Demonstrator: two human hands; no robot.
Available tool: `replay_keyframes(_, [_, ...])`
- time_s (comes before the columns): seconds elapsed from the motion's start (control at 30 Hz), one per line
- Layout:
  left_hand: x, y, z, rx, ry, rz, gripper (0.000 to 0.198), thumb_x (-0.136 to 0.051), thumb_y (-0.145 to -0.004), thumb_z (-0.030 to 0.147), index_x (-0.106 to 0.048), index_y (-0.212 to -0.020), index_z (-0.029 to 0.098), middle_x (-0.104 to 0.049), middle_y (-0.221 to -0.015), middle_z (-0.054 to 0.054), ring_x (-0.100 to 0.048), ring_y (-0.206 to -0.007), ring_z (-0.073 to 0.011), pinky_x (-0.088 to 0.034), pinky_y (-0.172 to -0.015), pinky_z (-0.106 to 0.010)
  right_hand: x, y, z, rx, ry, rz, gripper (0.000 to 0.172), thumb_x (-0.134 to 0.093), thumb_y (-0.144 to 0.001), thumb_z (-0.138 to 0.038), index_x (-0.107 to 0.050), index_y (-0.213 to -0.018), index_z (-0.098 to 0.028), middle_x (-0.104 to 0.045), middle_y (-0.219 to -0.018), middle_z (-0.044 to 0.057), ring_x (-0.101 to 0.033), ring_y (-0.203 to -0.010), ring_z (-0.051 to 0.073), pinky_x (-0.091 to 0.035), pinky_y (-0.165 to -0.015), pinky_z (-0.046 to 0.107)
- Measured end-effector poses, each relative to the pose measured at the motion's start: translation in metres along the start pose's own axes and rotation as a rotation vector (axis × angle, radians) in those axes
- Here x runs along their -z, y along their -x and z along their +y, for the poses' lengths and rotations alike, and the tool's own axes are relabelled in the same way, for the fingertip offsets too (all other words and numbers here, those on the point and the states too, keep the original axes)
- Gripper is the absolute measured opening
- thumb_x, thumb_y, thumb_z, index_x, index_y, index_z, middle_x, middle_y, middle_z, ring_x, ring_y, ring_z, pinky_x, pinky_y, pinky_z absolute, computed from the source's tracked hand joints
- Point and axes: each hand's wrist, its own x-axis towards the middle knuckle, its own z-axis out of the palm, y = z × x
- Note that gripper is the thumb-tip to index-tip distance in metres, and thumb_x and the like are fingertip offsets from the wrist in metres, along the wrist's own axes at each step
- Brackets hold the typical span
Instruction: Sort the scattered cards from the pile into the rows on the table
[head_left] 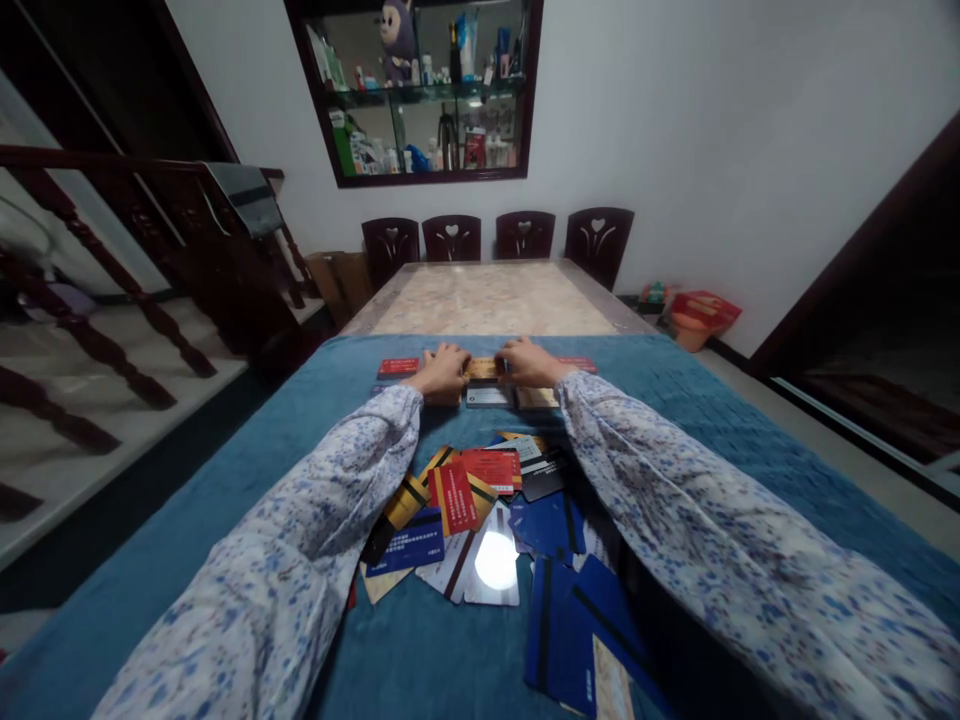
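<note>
My left hand [441, 373] and my right hand [529, 362] are at the far rows of cards, fingers bent. Between them lies a gold card [485, 369], its left and right ends held at my fingertips. A red card [398, 367] lies left of my left hand, and another red card [577, 365] shows past my right hand. Just nearer lie a silver-white card [489, 398] and a gold-brown card [538, 398]. Between my forearms spreads a loose, overlapping pile, with a red card [454, 497], a black card [545, 475] and a blue card [409, 543].
A blue cloth [292, 450] covers the near part of the table; its far part is bare marble-patterned top [480, 295]. Several dark chairs [525, 235] stand at the far end. Wooden railing [112, 270] runs on the left. An orange bucket [694, 325] stands on the floor at right.
</note>
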Motion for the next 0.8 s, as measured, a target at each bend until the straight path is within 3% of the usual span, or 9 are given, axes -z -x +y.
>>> replay_keyframes(0.33, [-0.008, -0.029, -0.002, 0.046, -0.02, -0.056, 0.039, -0.056, -0.085, 0.026, -0.063, -0.123, 0.023, -0.056, -0.138, -0.013, -0.042, -0.13, -0.0363, -0.037, -0.102, -0.057, -0.005, -0.02, 0.009, -0.071, 0.007, -0.049, 0.03, -0.069, -0.085, -0.04, -0.074, -0.109, -0.022, -0.065, -0.127, 0.012, -0.053, -0.124, 0.032, -0.044, -0.088, 0.033])
replay_keyframes(0.8, [-0.014, -0.037, -0.008, 0.006, -0.012, -0.084, 0.037, -0.055, -0.082, 0.024, -0.066, -0.117, 0.023, -0.062, -0.132, -0.011, -0.045, -0.125, -0.0356, -0.037, -0.1, -0.057, -0.013, -0.028, 0.016, -0.094, 0.021, -0.1, 0.038, -0.067, -0.084, -0.044, -0.073, -0.116, -0.025, -0.069, -0.122, 0.011, -0.055, -0.12, 0.032, -0.046, -0.086, 0.034])
